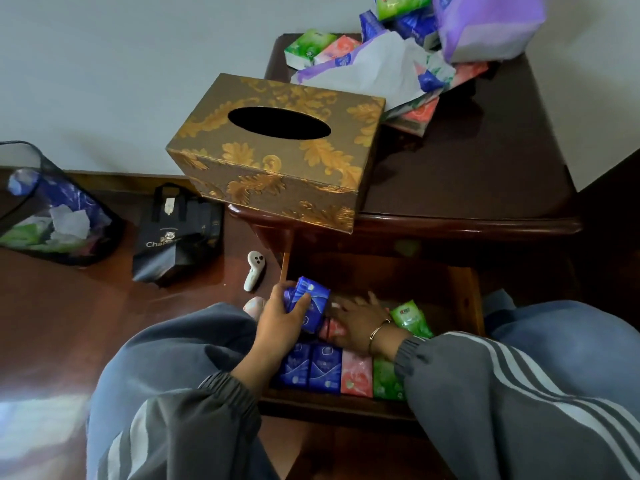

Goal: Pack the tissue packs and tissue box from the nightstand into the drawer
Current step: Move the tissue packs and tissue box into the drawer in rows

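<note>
Blue tissue pack [309, 304] gripped by left hand [277, 320] above drawer [465, 292]. Right hand [360, 323] laid on pink pack [334, 330] inside, grip too blurred to be told. Tissue box [277, 157] seen on bench [485, 150] front corner, loose packs [308, 46] behind.

Grey white-striped sleeves [519, 393], elasticated cuffs [404, 355], gold bangle [378, 331]

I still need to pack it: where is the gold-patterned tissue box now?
Head view: the gold-patterned tissue box sits on the front-left corner of the nightstand, overhanging its edge, above the open drawer.
</note>
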Demonstrator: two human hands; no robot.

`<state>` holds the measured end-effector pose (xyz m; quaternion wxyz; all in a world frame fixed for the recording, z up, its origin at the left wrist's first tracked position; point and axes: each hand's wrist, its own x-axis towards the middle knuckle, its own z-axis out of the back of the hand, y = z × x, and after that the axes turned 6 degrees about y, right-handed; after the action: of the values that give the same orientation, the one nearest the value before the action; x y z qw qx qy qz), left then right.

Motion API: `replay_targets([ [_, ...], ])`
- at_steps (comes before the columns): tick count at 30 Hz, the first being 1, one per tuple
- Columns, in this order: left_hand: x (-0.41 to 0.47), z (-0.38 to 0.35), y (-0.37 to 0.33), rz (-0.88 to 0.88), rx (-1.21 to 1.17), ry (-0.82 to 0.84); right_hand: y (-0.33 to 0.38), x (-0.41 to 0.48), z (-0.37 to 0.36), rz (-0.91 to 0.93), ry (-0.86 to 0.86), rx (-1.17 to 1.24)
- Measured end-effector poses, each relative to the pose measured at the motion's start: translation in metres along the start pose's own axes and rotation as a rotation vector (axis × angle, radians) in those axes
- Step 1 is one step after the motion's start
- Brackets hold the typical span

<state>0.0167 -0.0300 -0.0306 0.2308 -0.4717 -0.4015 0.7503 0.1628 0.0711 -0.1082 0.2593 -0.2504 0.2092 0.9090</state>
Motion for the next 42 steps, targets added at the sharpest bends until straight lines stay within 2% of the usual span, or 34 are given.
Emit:
replay_targets([
  [3,0.008,-0.010,-0.003,-0.022,0.123,0.007,-0.007,-0.006,-0.002,-0.010,-0.054,0.073],
  [6,0.016,-0.020,-0.008,-0.036,0.115,0.017,-0.007,-0.007,0.008,-0.034,-0.021,0.215],
  [8,0.019,-0.023,-0.010,-0.034,0.071,0.007,-0.007,-0.006,0.020,-0.092,-0.083,0.378],
  [10,0.020,-0.023,-0.011,-0.022,0.015,-0.029,-0.007,-0.004,0.032,-0.142,-0.240,0.543],
  [12,0.020,-0.021,-0.012,-0.009,-0.096,-0.031,-0.003,-0.004,0.044,-0.161,-0.322,0.819],
  [15,0.020,-0.020,-0.014,0.024,-0.242,-0.009,0.009,-0.007,0.058,-0.127,-0.304,1.240],
  [17,0.018,-0.017,-0.015,0.046,-0.327,0.030,0.017,-0.010,0.063,-0.114,-0.266,1.349],
  [21,0.014,-0.008,-0.015,0.124,-0.403,0.183,0.018,-0.013,0.065,-0.128,-0.265,1.393],
  [26,0.008,0.005,-0.022,0.097,-0.339,0.472,0.012,-0.023,0.068,-0.043,-0.196,1.427],
  [28,0.008,0.009,-0.024,0.106,-0.260,0.536,0.012,-0.025,0.067,-0.018,-0.204,1.398],
  [31,0.009,0.013,-0.025,0.156,-0.166,0.540,0.015,-0.028,0.066,-0.001,-0.168,1.373],
  [37,0.011,0.017,-0.018,0.207,-0.138,0.580,0.014,-0.026,0.070,0.019,0.086,1.426],
  [42,0.013,0.027,-0.012,0.153,0.003,0.495,0.015,-0.015,0.066,-0.062,0.077,1.471],
])
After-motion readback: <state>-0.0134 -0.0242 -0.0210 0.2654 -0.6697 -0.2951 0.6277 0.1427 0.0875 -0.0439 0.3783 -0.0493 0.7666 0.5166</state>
